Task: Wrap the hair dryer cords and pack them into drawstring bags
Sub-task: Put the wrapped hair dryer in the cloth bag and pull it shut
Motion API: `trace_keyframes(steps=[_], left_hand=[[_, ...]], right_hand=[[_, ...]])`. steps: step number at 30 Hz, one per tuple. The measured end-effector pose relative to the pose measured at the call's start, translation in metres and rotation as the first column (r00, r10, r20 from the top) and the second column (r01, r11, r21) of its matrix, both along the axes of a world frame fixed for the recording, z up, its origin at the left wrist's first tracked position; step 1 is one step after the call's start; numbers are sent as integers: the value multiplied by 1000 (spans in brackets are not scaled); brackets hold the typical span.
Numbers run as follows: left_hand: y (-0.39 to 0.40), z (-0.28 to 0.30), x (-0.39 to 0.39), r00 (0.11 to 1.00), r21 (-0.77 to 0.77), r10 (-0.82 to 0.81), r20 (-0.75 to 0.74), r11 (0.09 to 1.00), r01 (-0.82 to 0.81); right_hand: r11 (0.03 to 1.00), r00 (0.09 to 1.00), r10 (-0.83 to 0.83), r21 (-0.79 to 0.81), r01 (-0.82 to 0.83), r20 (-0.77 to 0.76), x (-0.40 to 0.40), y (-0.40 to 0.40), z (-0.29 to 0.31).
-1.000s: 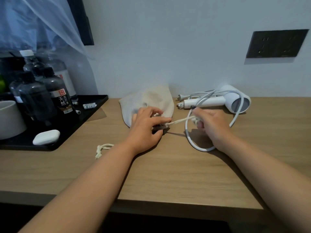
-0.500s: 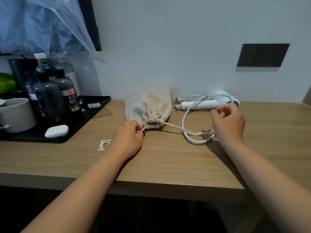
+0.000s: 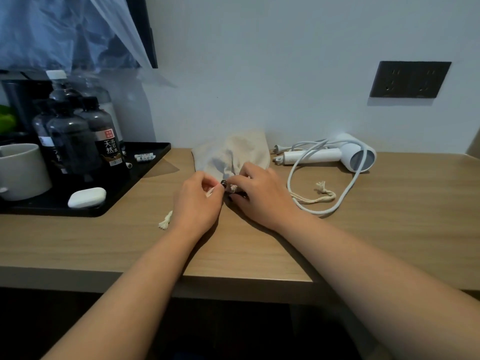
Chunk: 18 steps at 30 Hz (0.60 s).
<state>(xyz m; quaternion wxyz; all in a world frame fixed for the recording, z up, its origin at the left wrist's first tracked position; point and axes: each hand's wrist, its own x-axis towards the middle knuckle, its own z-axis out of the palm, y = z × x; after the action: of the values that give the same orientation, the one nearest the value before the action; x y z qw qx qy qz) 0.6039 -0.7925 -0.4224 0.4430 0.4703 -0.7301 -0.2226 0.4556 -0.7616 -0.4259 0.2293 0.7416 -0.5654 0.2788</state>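
Pale wood forms the table (image 3: 363, 245), its front edge nearest and bare board spread to the right. At mid-depth the gathered mouth of the beige drawstring bag (image 3: 233, 154) is pinched by the left hand (image 3: 196, 203) and the right hand (image 3: 262, 197), fingers curled on cloth and drawstring (image 3: 320, 197). Beyond, the white hair dryer (image 3: 340, 155) is laid by the wall, its cord (image 3: 348, 193) looped loose. A black tray (image 3: 145, 162) of bottles (image 3: 104, 141) is set left; a dark socket plate (image 3: 410, 79) is fixed to the pale wall.
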Motion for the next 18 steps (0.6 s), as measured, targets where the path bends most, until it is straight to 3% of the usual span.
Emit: trace_keyframes(steps=[4, 7, 18], left_hand=[[-5, 0, 4, 997, 73, 73, -34, 995, -71], [-5, 0, 4, 995, 136, 95, 29, 986, -98], [0, 2, 5, 991, 134, -23, 132, 991, 5]], right_hand=[[1000, 999, 11, -20, -12, -48, 7, -13, 1], [999, 999, 9, -38, -11, -41, 6, -18, 1], [986, 988, -140, -103, 134, -61, 4, -16, -1]])
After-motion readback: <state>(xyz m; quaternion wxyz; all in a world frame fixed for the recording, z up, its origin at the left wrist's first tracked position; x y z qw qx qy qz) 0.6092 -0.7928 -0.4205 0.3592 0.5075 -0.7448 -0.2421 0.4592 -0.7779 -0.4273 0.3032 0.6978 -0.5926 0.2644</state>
